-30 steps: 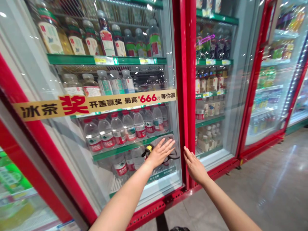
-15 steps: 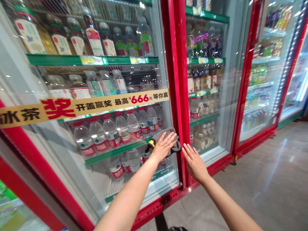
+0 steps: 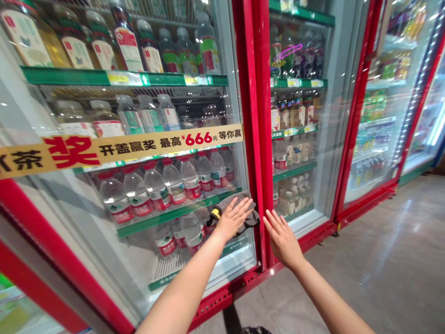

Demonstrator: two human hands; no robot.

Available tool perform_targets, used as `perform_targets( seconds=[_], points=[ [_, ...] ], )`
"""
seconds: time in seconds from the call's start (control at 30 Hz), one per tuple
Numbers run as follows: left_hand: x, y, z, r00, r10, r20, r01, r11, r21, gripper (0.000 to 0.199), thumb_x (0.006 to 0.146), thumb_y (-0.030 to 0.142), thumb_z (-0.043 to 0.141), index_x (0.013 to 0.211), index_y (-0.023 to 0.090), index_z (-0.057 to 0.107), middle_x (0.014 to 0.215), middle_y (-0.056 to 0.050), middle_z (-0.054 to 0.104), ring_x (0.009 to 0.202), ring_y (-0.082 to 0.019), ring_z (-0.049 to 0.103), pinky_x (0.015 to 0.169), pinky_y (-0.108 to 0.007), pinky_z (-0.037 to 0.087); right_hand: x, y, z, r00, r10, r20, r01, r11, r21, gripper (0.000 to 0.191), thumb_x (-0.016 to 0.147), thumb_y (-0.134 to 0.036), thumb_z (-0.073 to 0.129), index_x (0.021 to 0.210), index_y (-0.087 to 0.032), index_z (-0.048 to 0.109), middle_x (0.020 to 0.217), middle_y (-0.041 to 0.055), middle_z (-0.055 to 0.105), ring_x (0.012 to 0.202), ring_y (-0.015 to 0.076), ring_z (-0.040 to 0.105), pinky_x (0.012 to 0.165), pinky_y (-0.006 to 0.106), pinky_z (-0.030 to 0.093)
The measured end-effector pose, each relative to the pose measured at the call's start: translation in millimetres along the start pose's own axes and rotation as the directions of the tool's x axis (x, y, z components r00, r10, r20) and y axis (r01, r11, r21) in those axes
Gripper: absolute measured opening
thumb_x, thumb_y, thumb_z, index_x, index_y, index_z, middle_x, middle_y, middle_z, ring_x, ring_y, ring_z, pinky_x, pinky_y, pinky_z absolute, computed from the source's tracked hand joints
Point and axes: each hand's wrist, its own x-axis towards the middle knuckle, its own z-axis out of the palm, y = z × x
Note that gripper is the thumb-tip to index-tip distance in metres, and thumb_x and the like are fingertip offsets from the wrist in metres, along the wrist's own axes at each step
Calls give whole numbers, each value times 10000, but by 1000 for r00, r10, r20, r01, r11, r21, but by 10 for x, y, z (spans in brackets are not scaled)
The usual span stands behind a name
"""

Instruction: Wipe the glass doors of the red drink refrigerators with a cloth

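My left hand (image 3: 235, 216) lies flat with its fingers stretched out, pressing a grey cloth (image 3: 224, 204) against the glass door (image 3: 239, 260) of a red-framed drinks fridge. A yellow-and-black piece (image 3: 215, 213) shows at the cloth's left end. The cloth is at the lower right of the pane, close to the red door frame (image 3: 252, 139). My right hand (image 3: 283, 239) is open and empty, fingers straight, with its fingertips at the red frame of the neighbouring door. Whether they touch it I cannot tell.
Behind the glass stand several water bottles (image 3: 149, 185) with red caps on green-edged shelves (image 3: 181, 213). A tan printed strip (image 3: 139, 146) runs across the door. More fridges (image 3: 375, 139) line up to the right, beside a shiny grey floor (image 3: 375, 260).
My left hand and the cloth have slid slightly down the glass. My right hand has stayed at nearly the same spot. The view has shifted a little.
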Motion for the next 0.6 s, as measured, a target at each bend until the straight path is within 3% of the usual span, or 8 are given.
perform_targets(
  seconds=[0.07,0.17,0.27,0.37,0.47,0.53,0.6],
  points=[
    [-59,103,25,998,-64,19,64,998,2,596,978,260,519,1554,223,371,1684,-55,177,1557,-228,190,1301,-526,31,-37,-1,4,1000,-8,0,8,1000,3,800,877,-20,402,1626,-172,167,1654,136,277,1557,276,186,1197,528,359],
    [-211,317,115,996,52,71,-49,998,-48,514,973,228,524,1485,238,479,1676,-34,219,1535,-187,264,1306,-475,88,-110,-25,26,999,-32,3,32,999,10,814,873,-14,404,1629,-168,144,1653,138,281,1558,283,180,1185,533,375],
    [-273,360,130,987,132,92,-126,989,-75,480,972,228,533,1450,262,522,1671,-3,237,1525,-145,285,1310,-425,114,-140,-63,29,999,-43,15,43,999,20,827,870,-7,401,1632,-172,125,1654,137,282,1559,282,176,1188,537,368],
    [-300,223,14,997,-38,63,39,999,-19,574,967,276,552,1526,276,423,1681,-5,188,1565,-179,139,1306,-486,-7,-110,-99,11,999,-48,15,48,998,34,821,885,-17,400,1634,-186,109,1656,131,279,1559,280,180,1197,533,357],
    [-472,161,-105,966,-257,13,256,966,47,628,962,320,567,1558,295,371,1676,-9,187,1572,-216,-16,1258,-562,-145,-72,-151,20,998,-56,2,56,998,42,810,899,-28,400,1635,-192,105,1657,129,277,1558,280,181,1202,532,350],
    [-640,206,-128,964,-267,3,266,962,69,634,945,330,590,1547,296,394,1672,-11,204,1569,-228,-50,1246,-578,-160,-58,-204,48,998,-62,-3,62,997,47,810,897,-25,400,1634,-189,108,1660,131,267,1558,278,182,1201,529,353],
    [-760,249,-120,988,-155,18,153,986,72,635,922,352,620,1526,297,430,1673,1,212,1570,-224,-44,1253,-563,-151,-45,-268,78,997,-73,4,73,996,49,812,890,-21,408,1632,-185,121,1663,133,258,1558,275,185,1199,525,358]
  ],
)
